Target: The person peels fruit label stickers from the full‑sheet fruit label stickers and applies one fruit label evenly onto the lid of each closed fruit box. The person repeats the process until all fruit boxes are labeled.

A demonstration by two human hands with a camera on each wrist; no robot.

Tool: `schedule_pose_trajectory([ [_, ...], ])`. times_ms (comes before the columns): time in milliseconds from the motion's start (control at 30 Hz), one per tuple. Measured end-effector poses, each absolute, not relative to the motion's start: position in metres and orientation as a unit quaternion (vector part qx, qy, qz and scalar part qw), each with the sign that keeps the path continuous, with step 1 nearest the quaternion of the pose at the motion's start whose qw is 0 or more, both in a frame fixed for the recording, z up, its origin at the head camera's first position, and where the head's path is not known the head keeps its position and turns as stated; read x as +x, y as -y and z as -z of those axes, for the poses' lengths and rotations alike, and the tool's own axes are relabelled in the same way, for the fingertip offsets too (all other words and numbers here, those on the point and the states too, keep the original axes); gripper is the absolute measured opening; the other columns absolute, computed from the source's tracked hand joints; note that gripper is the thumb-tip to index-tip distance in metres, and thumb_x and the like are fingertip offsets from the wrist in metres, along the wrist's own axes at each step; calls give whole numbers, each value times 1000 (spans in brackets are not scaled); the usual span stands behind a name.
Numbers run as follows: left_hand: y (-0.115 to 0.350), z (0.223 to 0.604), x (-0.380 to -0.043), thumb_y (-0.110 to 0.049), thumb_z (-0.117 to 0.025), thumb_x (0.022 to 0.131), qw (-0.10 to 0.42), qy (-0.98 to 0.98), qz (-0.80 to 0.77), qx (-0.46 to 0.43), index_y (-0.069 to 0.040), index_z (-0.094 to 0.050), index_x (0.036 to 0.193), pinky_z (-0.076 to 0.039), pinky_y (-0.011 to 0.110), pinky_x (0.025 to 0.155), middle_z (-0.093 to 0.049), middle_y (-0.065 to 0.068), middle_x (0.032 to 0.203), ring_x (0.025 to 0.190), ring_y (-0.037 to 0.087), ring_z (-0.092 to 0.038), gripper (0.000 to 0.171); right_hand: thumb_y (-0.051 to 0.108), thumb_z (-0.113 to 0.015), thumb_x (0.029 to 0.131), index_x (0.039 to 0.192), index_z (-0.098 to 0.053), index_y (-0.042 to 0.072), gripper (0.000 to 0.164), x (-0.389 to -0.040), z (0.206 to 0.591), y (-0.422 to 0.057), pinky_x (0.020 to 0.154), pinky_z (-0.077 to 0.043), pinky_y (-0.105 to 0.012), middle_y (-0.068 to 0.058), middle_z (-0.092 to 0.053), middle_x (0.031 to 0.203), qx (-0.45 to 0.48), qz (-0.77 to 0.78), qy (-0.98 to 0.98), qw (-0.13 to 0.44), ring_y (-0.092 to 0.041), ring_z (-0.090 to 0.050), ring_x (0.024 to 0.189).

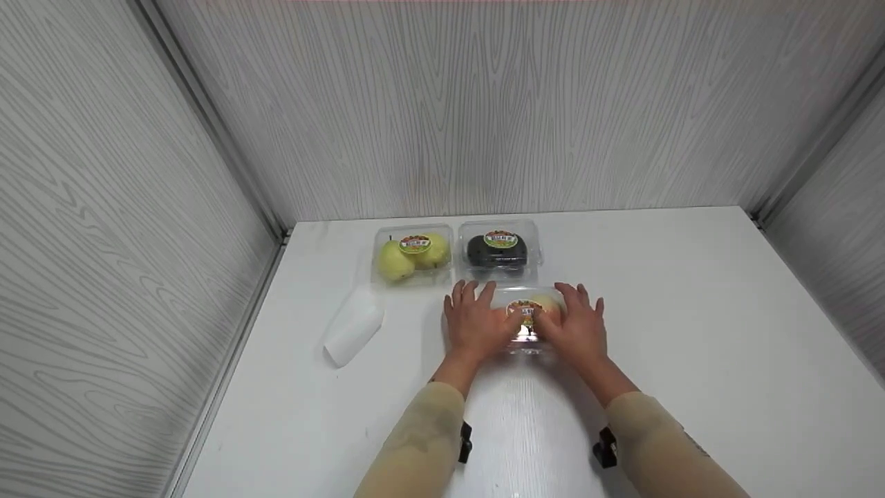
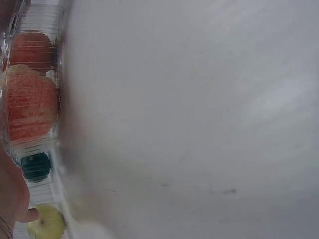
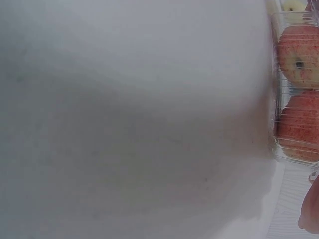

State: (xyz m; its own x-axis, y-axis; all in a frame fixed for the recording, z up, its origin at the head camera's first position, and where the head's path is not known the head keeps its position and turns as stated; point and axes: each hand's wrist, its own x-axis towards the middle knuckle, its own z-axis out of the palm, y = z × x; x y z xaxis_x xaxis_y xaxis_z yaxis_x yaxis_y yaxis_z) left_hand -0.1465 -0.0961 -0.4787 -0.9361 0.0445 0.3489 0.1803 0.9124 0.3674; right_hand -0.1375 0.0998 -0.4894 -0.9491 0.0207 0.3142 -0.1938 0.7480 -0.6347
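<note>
A clear plastic clamshell box [image 1: 529, 340] with a round label on its lid sits on the white table, with red apples [image 3: 299, 124] inside. My left hand [image 1: 476, 321] holds its left side, thumb on the lid by the label and fingers spread along the side. From the right, my right hand [image 1: 577, 328] holds it the same way, its thumb close to the left one. In the left wrist view the box wall and red fruit [image 2: 31, 104] show at the left edge, with part of the hand below.
Behind the held box stand two more labelled clear boxes, one with yellow-green pears [image 1: 396, 261], the other with dark fruit [image 1: 496, 252]. A white curved sheet-like piece [image 1: 355, 326] lies to the left. Grey wood-grain panels [image 1: 449, 104] wall the table's back and sides.
</note>
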Motion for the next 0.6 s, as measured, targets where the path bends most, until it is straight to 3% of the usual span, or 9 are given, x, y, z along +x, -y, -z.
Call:
schedule_pose_trajectory([
  [200, 98, 479, -147, -76, -65, 84, 156, 967, 187, -70, -15, -62, 147, -33, 65, 117, -57, 17, 150, 148, 39, -41, 88, 49, -73, 92, 149, -53, 2, 77, -138, 490, -102, 125, -8, -67, -29, -55, 151, 56, -349, 924, 143, -48, -36, 152],
  [600, 100, 480, -149, -82, -64, 81, 152, 970, 172, -75, -14, -61, 148, -34, 65, 117, -56, 16, 151, 148, 39, -41, 96, 53, -74, 92, 151, -51, 2, 82, -137, 488, -103, 125, -7, -67, -27, -53, 153, 61, -344, 928, 128, -47, -34, 153],
])
